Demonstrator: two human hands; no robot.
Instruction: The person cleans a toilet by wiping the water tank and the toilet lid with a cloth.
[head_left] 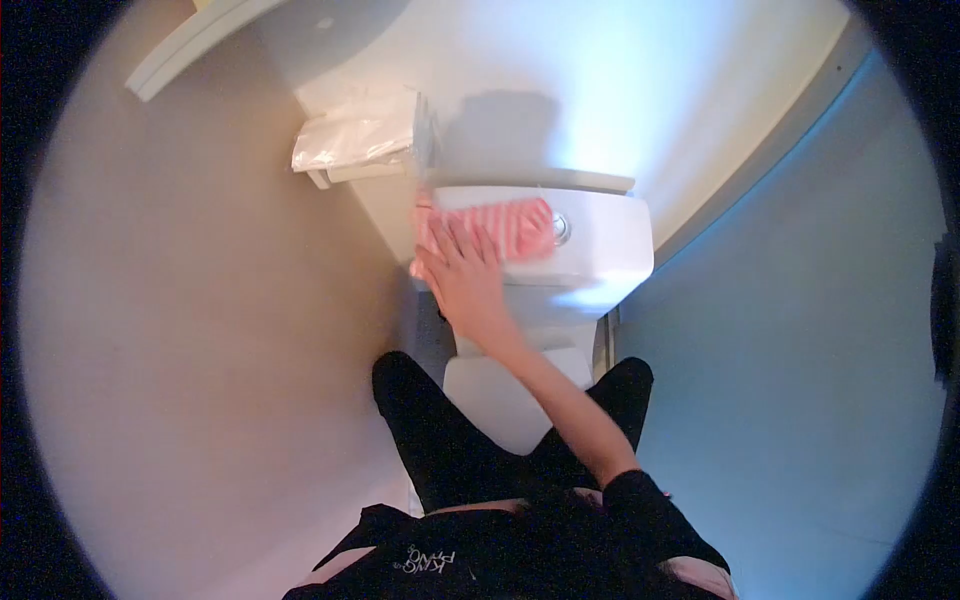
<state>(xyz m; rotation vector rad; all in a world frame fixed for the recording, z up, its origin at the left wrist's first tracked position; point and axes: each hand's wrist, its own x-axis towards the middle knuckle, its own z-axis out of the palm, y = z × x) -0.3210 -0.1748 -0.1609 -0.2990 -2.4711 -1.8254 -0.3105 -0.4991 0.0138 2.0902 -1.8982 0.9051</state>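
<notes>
My right hand (465,275) lies palm down on a pink-and-white striped cloth (515,228), its fingers stretched out and apart. The cloth is spread, somewhat crumpled, over the left part of the white toilet tank lid (600,245), and one edge reaches past the lid's left end. Beside the cloth's right end sits the round flush button (561,229). Below the tank, the white toilet seat lid (515,400) is down between my knees. My left hand is out of view.
A plastic-wrapped white packet (355,140) rests on a holder fixed to the wall, left of the tank. A pale curved edge (195,45) juts out at the upper left. Walls stand close on the left (200,330) and right (790,350).
</notes>
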